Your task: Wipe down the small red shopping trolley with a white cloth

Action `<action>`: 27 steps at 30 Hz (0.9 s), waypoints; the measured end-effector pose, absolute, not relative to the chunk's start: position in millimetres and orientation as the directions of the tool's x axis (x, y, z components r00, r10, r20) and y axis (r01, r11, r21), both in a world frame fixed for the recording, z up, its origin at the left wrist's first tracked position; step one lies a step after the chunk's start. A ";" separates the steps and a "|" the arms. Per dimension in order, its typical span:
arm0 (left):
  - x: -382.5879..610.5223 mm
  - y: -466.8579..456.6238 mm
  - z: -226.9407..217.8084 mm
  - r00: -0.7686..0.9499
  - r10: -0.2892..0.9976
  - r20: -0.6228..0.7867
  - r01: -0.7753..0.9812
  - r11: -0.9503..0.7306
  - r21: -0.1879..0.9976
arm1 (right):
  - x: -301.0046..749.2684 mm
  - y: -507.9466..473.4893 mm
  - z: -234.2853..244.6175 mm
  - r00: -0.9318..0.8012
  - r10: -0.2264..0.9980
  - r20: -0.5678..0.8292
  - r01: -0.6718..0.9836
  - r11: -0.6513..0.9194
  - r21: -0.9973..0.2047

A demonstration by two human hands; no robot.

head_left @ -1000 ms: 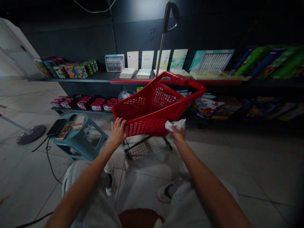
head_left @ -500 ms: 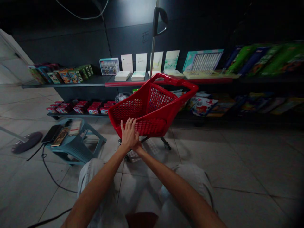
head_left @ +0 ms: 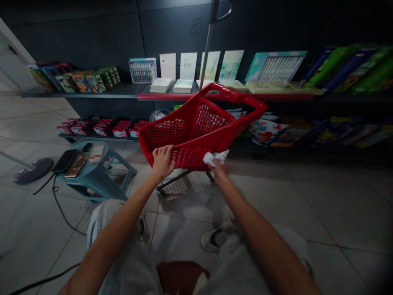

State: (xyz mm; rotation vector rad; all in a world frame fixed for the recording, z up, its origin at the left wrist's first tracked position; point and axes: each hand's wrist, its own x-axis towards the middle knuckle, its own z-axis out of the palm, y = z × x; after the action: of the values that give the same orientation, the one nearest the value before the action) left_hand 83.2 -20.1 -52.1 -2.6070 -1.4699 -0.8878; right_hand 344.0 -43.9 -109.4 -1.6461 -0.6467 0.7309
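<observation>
A red plastic shopping cart [head_left: 196, 141] with perforated sides stands in front of me, its handle up at the right. My left hand [head_left: 162, 162] is closed over the cart's near rim, toward its left end. In my right hand [head_left: 219, 170], slightly blurred, is a crumpled white cloth [head_left: 215, 157], pinched by the fingers at the lower right of the cart's near side. Whether the cloth presses on the plastic, I cannot tell.
A blue-grey stool [head_left: 92, 176] at left bears a black device and cards; cables run from it across the floor. Behind the cart, shelves [head_left: 107, 95] hold boxes, booklets, pen sets and bags. A metal pole [head_left: 206, 57] rises behind the cart. A round stand base [head_left: 33, 170] sits far left.
My right hand has come out from behind my left and moved right along the cart, the white cloth now visible. My left hand has curled over the rim. The view has shifted slightly.
</observation>
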 end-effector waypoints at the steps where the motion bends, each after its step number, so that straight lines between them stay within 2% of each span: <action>1: 79.8 -19.0 -52.0 0.386 0.783 0.488 0.791 -0.553 0.262 | 357.3 -41.6 -109.0 0.699 0.700 -0.147 -0.083 -0.125 -0.989; 4: 71.9 -15.5 -52.1 0.338 0.797 0.500 0.794 -0.527 0.303 | 384.6 -37.0 -100.2 0.762 0.593 -0.260 -0.389 0.098 -0.916; 6: 68.4 -13.5 -51.8 0.301 0.807 0.508 0.797 -0.505 0.331 | 391.5 -34.6 -88.8 0.796 0.554 -0.244 -0.395 0.169 -0.903; 8: 66.1 -12.1 -51.0 0.272 0.818 0.508 0.799 -0.486 0.355 | 390.9 -32.3 -73.9 0.854 0.514 -0.086 -0.211 0.191 -0.959; 10: 64.6 -11.7 -50.0 0.253 0.824 0.508 0.799 -0.473 0.370 | 384.3 -31.4 -56.5 0.865 0.462 0.193 0.124 0.177 -0.976; 11: 64.1 -11.9 -49.6 0.245 0.825 0.510 0.799 -0.470 0.375 | 379.0 -31.9 -47.5 0.829 0.443 0.341 0.306 0.149 -0.940; 13: 63.3 -12.7 -49.3 0.232 0.820 0.523 0.794 -0.470 0.385 | 364.7 -34.7 -30.6 0.686 0.452 0.570 0.604 0.084 -0.793; 15: 62.5 -13.5 -49.6 0.227 0.808 0.544 0.780 -0.485 0.395 | 346.4 -38.8 -17.8 0.487 0.529 0.695 0.781 0.093 -0.618; 18: 60.2 -14.1 -51.0 0.238 0.795 0.558 0.765 -0.507 0.396 | 316.3 -42.5 -9.7 0.159 0.654 0.740 0.878 0.249 -0.409; 20: 57.5 -13.5 -52.3 0.252 0.795 0.551 0.772 -0.509 0.381 | 299.3 -42.1 -9.9 0.031 0.694 0.719 0.885 0.316 -0.343; 27: 35.5 -1.4 -57.0 0.265 0.786 0.559 0.782 -0.514 0.352 | 278.1 -42.1 -5.5 -0.065 0.749 0.660 0.900 0.329 -0.285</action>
State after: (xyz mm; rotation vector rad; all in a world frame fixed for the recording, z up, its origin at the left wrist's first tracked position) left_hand 35.5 -1.4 -57.0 -2.5029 -1.5509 -1.1108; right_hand 278.1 -42.1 -5.5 -1.4588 -1.8482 -0.2569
